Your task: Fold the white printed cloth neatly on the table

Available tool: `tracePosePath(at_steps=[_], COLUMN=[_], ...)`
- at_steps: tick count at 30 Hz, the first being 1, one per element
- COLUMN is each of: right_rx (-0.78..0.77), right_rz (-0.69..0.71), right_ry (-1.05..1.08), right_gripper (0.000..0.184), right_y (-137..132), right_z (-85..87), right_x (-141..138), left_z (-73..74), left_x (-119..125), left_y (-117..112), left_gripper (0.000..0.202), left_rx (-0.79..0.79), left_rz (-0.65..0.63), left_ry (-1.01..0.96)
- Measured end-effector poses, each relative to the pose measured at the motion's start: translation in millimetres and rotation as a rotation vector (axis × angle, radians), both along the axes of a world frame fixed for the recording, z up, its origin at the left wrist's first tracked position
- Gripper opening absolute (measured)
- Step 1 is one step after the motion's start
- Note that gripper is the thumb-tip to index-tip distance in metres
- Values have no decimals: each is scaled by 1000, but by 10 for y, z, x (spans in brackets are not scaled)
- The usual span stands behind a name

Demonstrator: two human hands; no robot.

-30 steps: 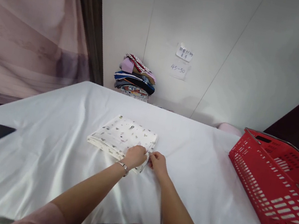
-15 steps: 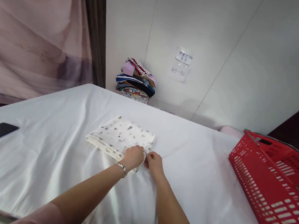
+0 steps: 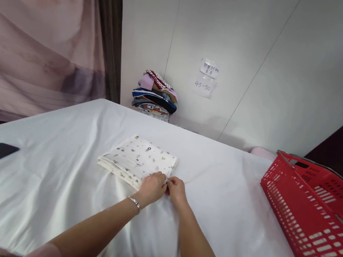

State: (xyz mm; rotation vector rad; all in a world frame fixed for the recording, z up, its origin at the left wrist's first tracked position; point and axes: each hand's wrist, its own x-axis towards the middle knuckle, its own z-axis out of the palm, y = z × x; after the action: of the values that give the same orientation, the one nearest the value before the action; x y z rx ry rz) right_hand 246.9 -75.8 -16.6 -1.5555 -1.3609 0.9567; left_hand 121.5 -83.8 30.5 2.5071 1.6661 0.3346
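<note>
Item: folded white cotton cloth with small printed motifs point(image 3: 139, 160), on my white-sheeted tabletop point(image 3: 50, 178). My left hand point(image 3: 152, 187) and right hand point(image 3: 176, 190) both pinch its near right corner, fingers closed.

A white folded cloth point(image 3: 138, 161) with small speckled prints, a white sheet point(image 3: 50, 178), a red basket point(image 3: 312, 215).

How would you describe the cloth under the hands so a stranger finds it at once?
On the white table, look in the middle, left of the red basket. The folded cloth lies flat there, white with small scattered prints, unlike the colourful pile by the wall.
</note>
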Motion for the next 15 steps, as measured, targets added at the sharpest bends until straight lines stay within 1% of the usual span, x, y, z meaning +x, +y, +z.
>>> tracePosePath(at_steps=[4,8,10,13,15], right_rx=[-4,-15,-22,-27,-28], right_rz=[4,35,44,54,60], right_ry=[40,92,115,136,145], right_gripper=[13,16,16,15,18], right_y=[11,7,-1,-20,-33], right_z=[-16,-16,-2,41,73], right_x=[5,10,11,12,12], left_z=[-4,3,12,20,10], left_x=[16,-1,-15,-19,-7], left_y=[-25,-15,-3,-8,-34], left_gripper=[20,17,15,18,19], left_rx=[19,-16,-26,-10,13], left_rz=[4,31,44,50,36], left_ry=[10,8,16,48,64])
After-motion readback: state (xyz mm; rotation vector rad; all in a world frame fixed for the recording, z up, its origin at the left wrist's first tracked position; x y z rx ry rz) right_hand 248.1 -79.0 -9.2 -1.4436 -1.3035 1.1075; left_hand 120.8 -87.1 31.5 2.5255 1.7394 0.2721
